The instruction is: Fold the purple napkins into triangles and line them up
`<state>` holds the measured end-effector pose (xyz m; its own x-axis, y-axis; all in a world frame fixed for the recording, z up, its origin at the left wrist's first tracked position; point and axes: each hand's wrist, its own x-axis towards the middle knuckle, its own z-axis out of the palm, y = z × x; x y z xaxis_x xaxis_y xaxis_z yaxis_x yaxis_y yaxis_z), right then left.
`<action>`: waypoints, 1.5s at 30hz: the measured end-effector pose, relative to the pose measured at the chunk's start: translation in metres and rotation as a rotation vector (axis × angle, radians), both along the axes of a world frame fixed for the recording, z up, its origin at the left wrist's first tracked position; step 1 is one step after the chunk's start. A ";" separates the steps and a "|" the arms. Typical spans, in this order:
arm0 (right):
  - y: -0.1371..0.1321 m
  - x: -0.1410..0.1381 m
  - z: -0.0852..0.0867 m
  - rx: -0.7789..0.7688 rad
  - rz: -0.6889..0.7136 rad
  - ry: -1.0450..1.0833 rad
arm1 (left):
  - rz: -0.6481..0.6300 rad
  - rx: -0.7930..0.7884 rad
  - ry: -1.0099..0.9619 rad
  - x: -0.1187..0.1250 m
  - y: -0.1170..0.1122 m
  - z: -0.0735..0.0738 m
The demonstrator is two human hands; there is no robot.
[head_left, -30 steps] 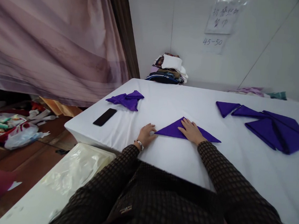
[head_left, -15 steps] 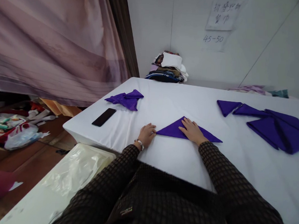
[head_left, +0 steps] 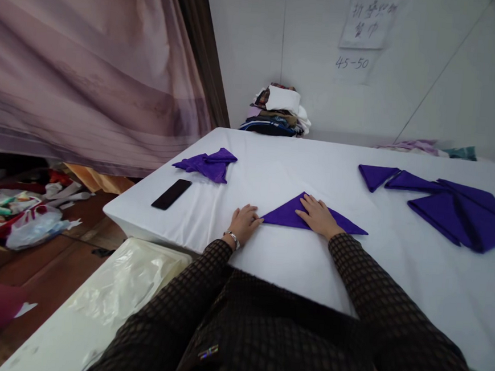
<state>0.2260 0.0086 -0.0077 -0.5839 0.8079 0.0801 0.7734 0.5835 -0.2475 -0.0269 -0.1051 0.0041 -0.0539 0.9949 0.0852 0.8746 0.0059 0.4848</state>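
A purple cloth napkin (head_left: 286, 213), folded into a flat triangle, lies on the white-covered table in front of me, its long edge towards my body. My left hand (head_left: 244, 224) is at the napkin's left corner, thumb and bent fingers closed around the tip, which they partly hide. On the right half of the triangle rests my right hand (head_left: 317, 215), its fingers stretched out and pressed flat on the cloth just below the peak.
A crumpled purple cloth (head_left: 210, 164) and a black phone (head_left: 172, 194) lie on the left of the table (head_left: 275, 159). More folded purple cloths (head_left: 468, 214) are at the right. Stacked clothes (head_left: 279, 111) sit by the wall. A plastic-covered surface (head_left: 124, 278) adjoins at lower left.
My left hand has shifted slightly to the right at the napkin's corner, its thumb now reaching further along the cloth. My right hand stays in place.
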 end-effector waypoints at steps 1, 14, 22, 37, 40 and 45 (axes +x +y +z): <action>0.000 0.000 0.001 0.001 -0.001 0.000 | 0.014 0.003 0.001 0.001 0.001 0.000; -0.002 0.000 0.003 0.012 0.004 -0.020 | 0.094 0.031 0.028 0.007 0.004 -0.002; -0.002 0.000 0.004 0.009 0.009 -0.018 | 0.131 0.059 0.035 0.005 0.005 -0.003; 0.001 -0.002 -0.003 0.007 0.004 -0.004 | 0.141 0.125 0.000 0.002 0.004 0.005; 0.001 -0.002 -0.004 0.007 -0.001 -0.006 | -0.006 0.190 0.103 0.028 -0.001 0.011; 0.002 -0.002 -0.006 0.015 -0.005 0.000 | -0.388 0.131 0.276 0.075 -0.006 0.005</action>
